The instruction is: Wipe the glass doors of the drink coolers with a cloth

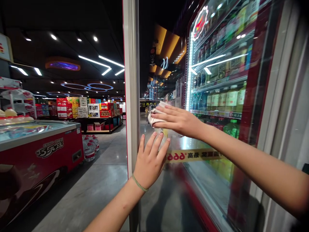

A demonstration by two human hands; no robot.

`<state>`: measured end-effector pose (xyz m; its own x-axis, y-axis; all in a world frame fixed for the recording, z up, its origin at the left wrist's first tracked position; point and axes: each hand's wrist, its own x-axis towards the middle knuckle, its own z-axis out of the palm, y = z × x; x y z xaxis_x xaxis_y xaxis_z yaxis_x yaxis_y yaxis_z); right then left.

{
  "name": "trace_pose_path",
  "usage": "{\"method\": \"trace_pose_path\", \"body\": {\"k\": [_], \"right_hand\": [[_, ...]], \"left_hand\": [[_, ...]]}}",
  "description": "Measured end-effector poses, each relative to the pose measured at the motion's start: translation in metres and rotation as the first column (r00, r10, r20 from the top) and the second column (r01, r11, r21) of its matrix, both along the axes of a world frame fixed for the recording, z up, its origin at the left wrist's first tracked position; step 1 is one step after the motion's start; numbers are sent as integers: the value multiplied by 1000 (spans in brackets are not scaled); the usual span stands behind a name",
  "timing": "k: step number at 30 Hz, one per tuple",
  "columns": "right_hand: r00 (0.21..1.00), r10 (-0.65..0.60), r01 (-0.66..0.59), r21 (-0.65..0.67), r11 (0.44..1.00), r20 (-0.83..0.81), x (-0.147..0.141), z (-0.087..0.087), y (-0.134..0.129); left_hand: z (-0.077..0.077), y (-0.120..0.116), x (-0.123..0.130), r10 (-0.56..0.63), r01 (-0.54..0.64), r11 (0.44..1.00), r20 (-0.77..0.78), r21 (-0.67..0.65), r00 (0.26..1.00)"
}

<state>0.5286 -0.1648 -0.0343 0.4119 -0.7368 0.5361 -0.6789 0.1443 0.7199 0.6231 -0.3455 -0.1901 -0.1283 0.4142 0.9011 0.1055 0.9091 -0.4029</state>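
A tall glass door [166, 190] with a pale metal frame [131, 80] stands open in front of me. My right hand [177, 121] presses a whitish cloth [156, 116] flat against the glass, its fingers stretched over the cloth. Below and slightly left of it, my left hand [151, 159] rests on the glass near the frame, fingers spread and holding nothing. A green band circles the left wrist. Right of both hands, a yellow strip with red and black characters [195, 155] runs across the glass.
Shelves of bottled drinks [224, 96] show through or in the glass at the right. On the left are a red chest freezer [48, 154], large water bottles [90, 148] on the grey floor [103, 183], and stacked boxes [83, 108] farther back.
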Motion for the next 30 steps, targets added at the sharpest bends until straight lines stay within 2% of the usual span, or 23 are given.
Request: {"method": "trace_pose_path", "body": {"k": [4,8,12,16,20,24,28,30], "right_hand": [[999,-40,44,-174,984,26,-8,-8,13],[999,-31,30,-92,995,-8,-13,-19,27],[1000,-17,19,-267,963,11,-15,-29,39],[999,-29,24,-243,970,-16,-16,-36,47],[999,-44,50,-400,915,23,-19,-50,58],[996,-81,86,-312,946,26,-21,-67,69],[995,-82,102,-440,892,64,-23,-78,76],[995,-81,98,-407,908,60,-24,-82,79]], "left_hand": [[0,-2,-2,-14,14,1000,14,-2,1000],[1,-4,-1,-17,18,1000,31,-9,999],[1,-5,3,-15,16,1000,29,-22,999],[3,-5,9,-13,15,999,45,-36,999],[3,-2,12,-21,22,1000,57,-15,998],[2,-1,12,-24,25,1000,68,-11,997],[2,-2,12,-35,35,999,63,-1,997],[2,-2,12,-35,35,999,58,-3,998]]}}
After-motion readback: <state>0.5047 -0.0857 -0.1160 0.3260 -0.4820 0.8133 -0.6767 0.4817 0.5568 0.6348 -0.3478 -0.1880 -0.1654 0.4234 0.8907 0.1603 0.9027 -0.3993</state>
